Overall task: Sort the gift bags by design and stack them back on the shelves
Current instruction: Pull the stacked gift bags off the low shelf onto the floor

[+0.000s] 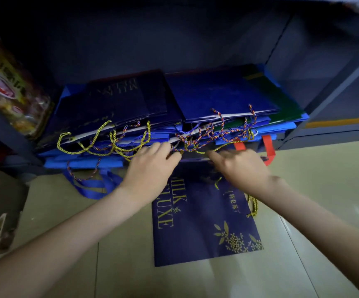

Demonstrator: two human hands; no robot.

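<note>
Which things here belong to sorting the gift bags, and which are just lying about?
Job: stacked gift bags on the shelf; navy gift bag on the floor; tangled rope handles; left hand, right hand.
Lying about: printed food packet; cardboard box.

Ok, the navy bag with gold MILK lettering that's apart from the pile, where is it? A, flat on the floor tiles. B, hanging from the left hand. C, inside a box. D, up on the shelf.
A: the navy bag lies flat on the tiled floor, just in front of the shelf.
</note>
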